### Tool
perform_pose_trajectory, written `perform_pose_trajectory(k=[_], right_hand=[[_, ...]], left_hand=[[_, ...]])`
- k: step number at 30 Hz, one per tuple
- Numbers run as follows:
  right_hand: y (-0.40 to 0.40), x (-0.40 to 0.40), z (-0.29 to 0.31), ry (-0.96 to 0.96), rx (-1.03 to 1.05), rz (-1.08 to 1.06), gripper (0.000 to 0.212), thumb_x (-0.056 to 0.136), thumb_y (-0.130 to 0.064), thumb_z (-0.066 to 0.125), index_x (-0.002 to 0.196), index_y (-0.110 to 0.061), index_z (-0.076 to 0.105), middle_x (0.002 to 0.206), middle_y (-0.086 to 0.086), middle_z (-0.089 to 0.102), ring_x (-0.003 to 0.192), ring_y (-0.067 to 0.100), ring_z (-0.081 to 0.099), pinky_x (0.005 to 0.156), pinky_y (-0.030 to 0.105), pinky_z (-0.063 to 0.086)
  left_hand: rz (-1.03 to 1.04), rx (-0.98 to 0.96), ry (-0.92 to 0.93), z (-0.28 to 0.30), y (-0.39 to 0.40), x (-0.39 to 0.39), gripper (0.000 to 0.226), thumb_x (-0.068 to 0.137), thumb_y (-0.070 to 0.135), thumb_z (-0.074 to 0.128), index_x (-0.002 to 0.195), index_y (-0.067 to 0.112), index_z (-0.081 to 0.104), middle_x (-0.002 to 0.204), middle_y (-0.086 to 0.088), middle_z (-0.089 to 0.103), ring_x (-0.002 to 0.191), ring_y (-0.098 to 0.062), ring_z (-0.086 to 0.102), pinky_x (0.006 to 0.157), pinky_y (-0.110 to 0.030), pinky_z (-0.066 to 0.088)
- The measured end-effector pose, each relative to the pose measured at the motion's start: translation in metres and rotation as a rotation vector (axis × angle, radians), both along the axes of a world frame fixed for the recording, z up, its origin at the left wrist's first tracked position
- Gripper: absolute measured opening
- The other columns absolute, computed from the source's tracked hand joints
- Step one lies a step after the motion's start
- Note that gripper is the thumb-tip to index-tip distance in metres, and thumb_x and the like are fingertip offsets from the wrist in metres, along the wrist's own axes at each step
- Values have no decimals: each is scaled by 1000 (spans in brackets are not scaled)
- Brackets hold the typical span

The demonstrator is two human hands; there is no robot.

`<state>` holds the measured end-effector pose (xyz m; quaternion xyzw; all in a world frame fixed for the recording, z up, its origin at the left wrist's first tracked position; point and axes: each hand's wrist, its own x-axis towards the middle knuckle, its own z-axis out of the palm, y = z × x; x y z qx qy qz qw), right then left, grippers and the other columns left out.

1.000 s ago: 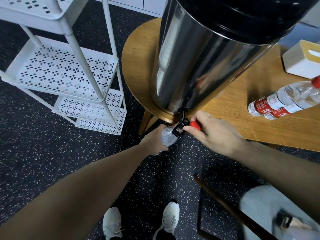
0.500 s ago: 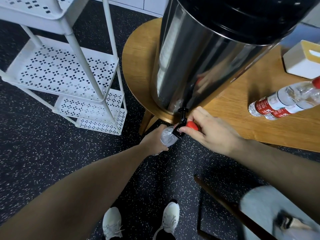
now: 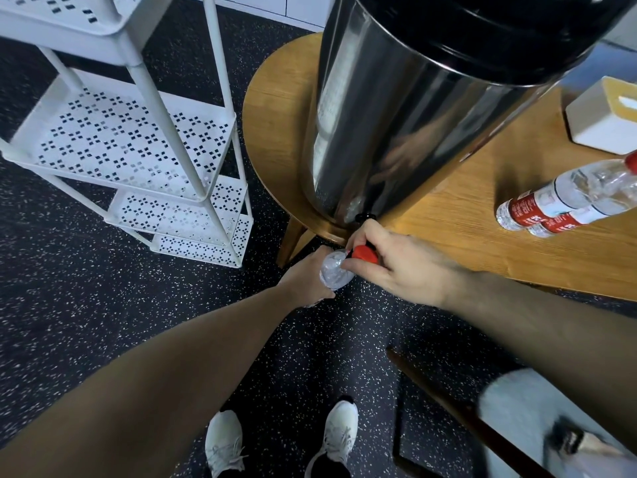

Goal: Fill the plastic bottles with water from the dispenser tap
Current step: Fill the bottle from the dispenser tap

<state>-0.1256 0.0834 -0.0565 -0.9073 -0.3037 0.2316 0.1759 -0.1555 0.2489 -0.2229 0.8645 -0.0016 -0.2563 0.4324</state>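
Filling step underway, judging by the pose: left hand [image 3: 310, 276] wraps its curled fingers round a clear plastic bottle [image 3: 335, 272], mouth tucked directly under the right hand [image 3: 396, 267]. Right hand pinches the red tap lever [image 3: 365, 254] between thumb and fingers, at the foot of the tall stainless steel dispenser drum [image 3: 413, 125]. Drum sits on the round wooden bench [image 3: 448, 236], just beyond both hands.

Two more clear bottles with red labels [image 3: 551, 210] lie on their sides on the bench, well right of the right hand. Those look like the remaining or finished ones; can't tell which.

Next move needs the lever eased off before the bottle overflows, keeping the mouth lined up under the spout until the flow stops.

Hard to read: spout itself is hidden behind the right hand's fingers, no stream visible, fill level not readable, bottle's lower half is blocked by the left hand. Caps of the lying bottles are cut off at the frame edge.
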Motion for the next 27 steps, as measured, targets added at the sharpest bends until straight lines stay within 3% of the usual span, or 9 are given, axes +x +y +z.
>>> perform_pose_trajectory(k=[2,5,9,12,15,17,22,24,27], right_hand=[[1,0,-1,31,-9,2,44,85,-73,36,98,-31,37,90,-6,63,73,12,59,65,38,48],[6,-2,-1,79,-26,-5,38,93,-58,42,98,-21,38,73,-8,50,61,5,49,58,31,36],[13,-3,0,150,16,-34,47,90,-66,30,94,-20,35,69,-2,47,58,14,46,54,38,42],[15,-3,5,204,50,-102,39,93,-58,34,96,-18,35,69,-2,46,57,11,44,54,28,38],[16,3,12,269,119,-246,37,97,-53,36,97,-17,36,70,1,55,59,12,49,58,35,42],[15,10,14,334,170,-353,40,97,-54,36,97,-15,36,65,-5,58,52,8,50,57,31,44],[15,14,11,415,294,-419,37,99,-50,37,95,-13,36,84,12,63,46,14,48,46,32,45],[13,13,10,415,347,-447,35,99,-47,39,95,-13,35,88,11,67,42,16,49,40,29,41],[10,10,10,372,392,-462,30,95,-55,40,91,-26,36,93,12,69,46,29,60,41,39,51]], left_hand=[[-2,1,1,0,0,0,78,76,14,85,139,25,40,125,3,61,109,-18,60,84,-30,44],[1,4,15,0,0,1,77,75,14,85,137,24,42,124,4,61,107,-17,60,86,-33,48],[17,-3,7,-2,0,1,75,71,16,87,132,26,45,122,6,60,110,-18,62,94,-41,51],[19,14,26,-3,-2,2,73,72,15,87,133,21,46,115,5,59,110,-20,61,95,-38,49],[3,13,10,-1,-3,2,86,69,16,89,138,24,39,129,2,54,117,-22,58,101,-43,48],[1,14,-6,-1,-3,2,88,66,18,90,136,28,38,132,2,53,118,-22,58,101,-46,49],[5,11,-9,-1,-2,2,86,69,18,89,138,28,38,135,3,53,121,-21,56,102,-45,48],[4,13,3,-3,-2,2,82,70,18,88,136,26,40,133,3,55,120,-20,56,102,-43,47],[3,15,4,-4,-1,0,77,72,16,87,134,24,42,128,3,58,114,-20,58,96,-40,50]])
